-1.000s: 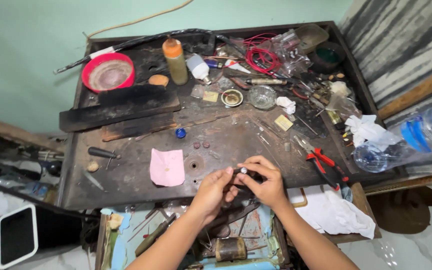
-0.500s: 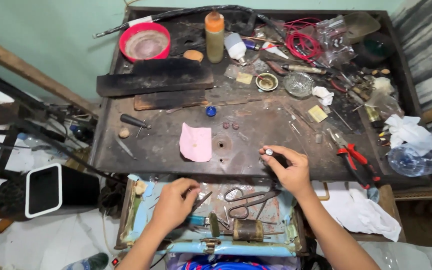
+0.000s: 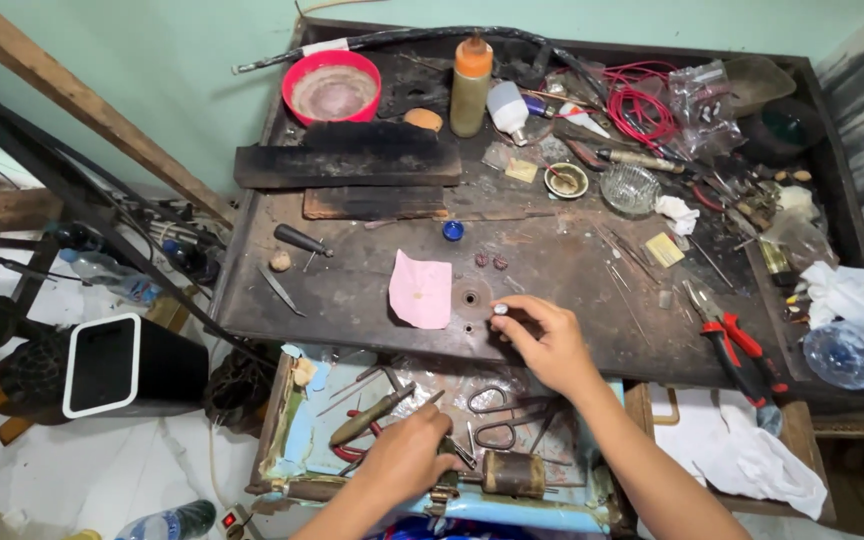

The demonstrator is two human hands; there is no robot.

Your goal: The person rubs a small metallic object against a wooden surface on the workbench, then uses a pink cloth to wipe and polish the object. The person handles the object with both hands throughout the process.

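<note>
Your right hand [image 3: 544, 343] pinches a small silver bead [image 3: 500, 311] that could slip into the clutter, while your left hand [image 3: 407, 458] closes on a tool [image 3: 452, 455] in the drawer [image 3: 292, 425].

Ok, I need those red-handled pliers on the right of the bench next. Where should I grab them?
Take the red-handled pliers by the two red grips, coming from above on the near side. They lie flat, with the dark metal nose toward the back and the handles spread slightly toward the bench's front edge, where nothing covers them.

Tiny pinched piece [image 3: 500, 311], perhaps metal
</note>
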